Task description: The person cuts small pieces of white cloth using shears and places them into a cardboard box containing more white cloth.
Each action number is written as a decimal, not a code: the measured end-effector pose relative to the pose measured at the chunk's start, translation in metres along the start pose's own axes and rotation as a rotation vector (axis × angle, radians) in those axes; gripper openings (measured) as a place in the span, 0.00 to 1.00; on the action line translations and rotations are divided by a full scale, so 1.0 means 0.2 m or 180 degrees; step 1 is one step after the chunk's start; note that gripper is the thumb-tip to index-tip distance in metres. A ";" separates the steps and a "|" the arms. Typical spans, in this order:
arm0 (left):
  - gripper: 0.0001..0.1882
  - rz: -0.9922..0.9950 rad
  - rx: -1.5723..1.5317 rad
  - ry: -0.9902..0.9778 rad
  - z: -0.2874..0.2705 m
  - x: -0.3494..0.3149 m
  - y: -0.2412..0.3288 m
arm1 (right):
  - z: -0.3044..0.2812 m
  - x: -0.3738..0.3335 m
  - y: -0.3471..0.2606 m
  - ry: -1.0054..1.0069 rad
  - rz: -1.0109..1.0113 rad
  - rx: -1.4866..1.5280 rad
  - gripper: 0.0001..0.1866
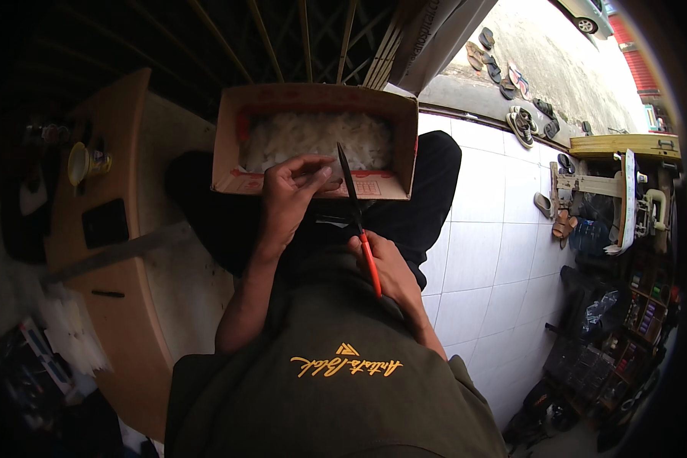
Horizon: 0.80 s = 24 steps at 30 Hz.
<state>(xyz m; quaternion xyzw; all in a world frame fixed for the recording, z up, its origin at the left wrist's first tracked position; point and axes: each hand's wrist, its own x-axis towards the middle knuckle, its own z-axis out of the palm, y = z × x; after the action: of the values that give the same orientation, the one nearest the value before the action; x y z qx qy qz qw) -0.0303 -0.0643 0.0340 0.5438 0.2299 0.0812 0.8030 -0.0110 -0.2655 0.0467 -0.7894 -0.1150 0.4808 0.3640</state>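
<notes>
An open cardboard box (pixel 226 141) stands in front of me between my legs, filled with fluffy white material (pixel 313 133). My left hand (pixel 288 191) is over its near edge, thumb and fingers pinching a small pale piece (pixel 330 165) whose kind I cannot make out. My right hand (pixel 395 271) is wrapped round the handle of a pair of scissors (pixel 370 263) with orange-red grips. Their dark blades point up and away over the box, just right of the pale piece. The blades look closed or nearly so.
On my left stands a wooden table (pixel 133 252) with a yellow cup (pixel 80 163) and a flat black object (pixel 105 224) on it. A white sewing machine (pixel 624 202) is at the right. Several shoes and sandals (pixel 521 126) lie by the doorway, beyond the white tiled floor (pixel 477 244).
</notes>
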 end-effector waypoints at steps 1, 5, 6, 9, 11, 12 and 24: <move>0.11 0.0026 0.0015 -0.0041 0.00 0.00 0.00 | 0.01 0.00 0.03 0.0028 -0.0113 -0.0039 0.37; 0.12 0.0044 -0.0125 -0.0113 0.00 0.00 -0.01 | 0.05 -0.01 0.06 0.0012 -0.0206 -0.0089 0.38; 0.12 0.0027 -0.0210 -0.0109 0.01 0.00 -0.01 | 0.04 -0.01 0.05 -0.0046 -0.0150 -0.0167 0.38; 0.11 -0.0009 -0.0197 -0.0002 0.01 -0.01 -0.01 | 0.02 -0.02 0.01 -0.0062 -0.0034 -0.0280 0.38; 0.10 -0.0027 -0.0070 -0.0099 0.02 -0.01 -0.01 | 0.02 -0.02 0.00 0.0002 -0.0011 -0.0238 0.37; 0.10 -0.0036 -0.0007 -0.0149 0.02 -0.01 -0.01 | 0.03 -0.02 0.00 0.0050 -0.0017 -0.0179 0.37; 0.09 0.0034 -0.0068 0.0089 0.00 -0.01 -0.01 | 0.02 0.00 0.03 0.0042 -0.0058 -0.0015 0.35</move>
<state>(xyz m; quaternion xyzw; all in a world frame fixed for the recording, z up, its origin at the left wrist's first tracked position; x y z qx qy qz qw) -0.0316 -0.0664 0.0320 0.5352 0.2373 0.0955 0.8051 -0.0157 -0.2665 0.0416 -0.7923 -0.1210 0.4720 0.3672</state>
